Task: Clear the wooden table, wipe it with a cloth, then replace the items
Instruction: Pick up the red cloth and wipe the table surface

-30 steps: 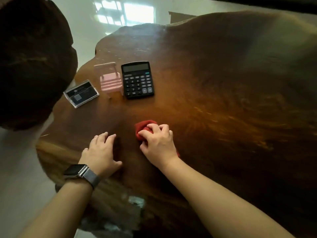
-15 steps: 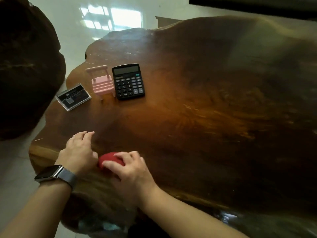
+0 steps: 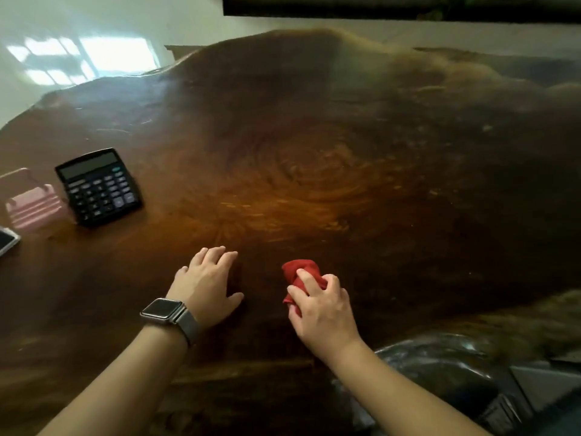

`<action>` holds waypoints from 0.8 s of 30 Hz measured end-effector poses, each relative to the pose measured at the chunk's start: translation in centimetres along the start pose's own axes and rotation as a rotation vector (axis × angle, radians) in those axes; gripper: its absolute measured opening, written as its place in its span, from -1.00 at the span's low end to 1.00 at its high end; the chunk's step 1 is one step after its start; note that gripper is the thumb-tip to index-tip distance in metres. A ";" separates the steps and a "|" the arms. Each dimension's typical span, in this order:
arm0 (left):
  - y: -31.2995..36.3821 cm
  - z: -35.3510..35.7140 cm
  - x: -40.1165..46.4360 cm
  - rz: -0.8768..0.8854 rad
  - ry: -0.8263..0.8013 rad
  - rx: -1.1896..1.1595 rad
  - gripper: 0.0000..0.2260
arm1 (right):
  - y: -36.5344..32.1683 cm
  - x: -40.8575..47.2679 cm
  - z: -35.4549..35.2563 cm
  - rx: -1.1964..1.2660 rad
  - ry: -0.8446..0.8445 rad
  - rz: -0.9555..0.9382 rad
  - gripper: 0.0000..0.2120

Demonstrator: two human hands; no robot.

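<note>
The wooden table (image 3: 314, 158) fills nearly my whole view, a dark, glossy, irregular slab with ring-like grain glowing orange at its middle. Pale floor (image 3: 78, 33) beyond it mirrors a bright window. At the table's left side a black calculator (image 3: 98, 187) lies just beside a small pink chair-shaped stand (image 3: 31, 202). My left hand (image 3: 207, 284) rests flat on the wood, fingers straight, a watch (image 3: 166, 311) on the wrist. Near it, my right hand (image 3: 320, 306) presses down with fingers curled around the bunched red cloth (image 3: 300, 273).
</note>
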State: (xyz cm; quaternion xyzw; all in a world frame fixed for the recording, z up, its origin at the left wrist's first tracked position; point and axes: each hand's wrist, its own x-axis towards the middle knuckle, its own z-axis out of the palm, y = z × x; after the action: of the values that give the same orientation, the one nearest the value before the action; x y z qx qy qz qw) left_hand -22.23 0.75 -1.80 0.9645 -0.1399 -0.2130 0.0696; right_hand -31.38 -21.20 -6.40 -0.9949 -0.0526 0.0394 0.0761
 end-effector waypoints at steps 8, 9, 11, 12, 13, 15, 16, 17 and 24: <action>7.5 1.4 3.2 0.113 -0.030 0.033 -0.25 | 11.4 -6.0 -1.2 -0.057 0.008 0.338 -0.71; 8.2 1.6 3.5 0.124 -0.026 0.038 -0.25 | 12.6 -7.0 -1.3 -0.066 -0.003 0.375 -0.70; 9.1 1.8 3.9 0.138 -0.031 0.040 -0.26 | 14.6 -8.8 -1.6 -0.077 -0.021 0.443 -0.70; 9.5 1.9 4.1 0.144 -0.036 0.039 -0.26 | 15.6 -9.6 -1.8 -0.078 -0.025 0.480 -0.71; 9.9 2.0 4.3 0.151 -0.037 0.041 -0.27 | 16.6 -10.2 -2.2 -0.069 -0.021 0.523 -0.72; 10.3 2.1 4.6 0.160 -0.037 0.043 -0.28 | 18.8 -10.7 -3.1 -0.004 0.016 0.630 -0.75; 10.5 2.2 4.8 0.161 -0.036 0.040 -0.28 | 20.1 -10.7 -3.7 0.036 0.046 0.685 -0.75; 10.6 2.2 4.8 0.162 -0.033 0.038 -0.29 | 21.2 -10.5 -4.3 0.067 0.090 0.727 -0.74; 9.5 2.0 5.2 0.130 -0.013 0.010 -0.29 | 25.0 -3.4 -6.7 0.294 0.294 0.808 -0.41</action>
State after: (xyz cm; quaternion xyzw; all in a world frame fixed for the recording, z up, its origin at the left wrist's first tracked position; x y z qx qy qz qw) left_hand -20.86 -10.04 -3.82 0.9522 -0.2037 -0.2138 0.0777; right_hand -31.73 -47.15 -3.44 -0.9094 0.3572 -0.0689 0.2016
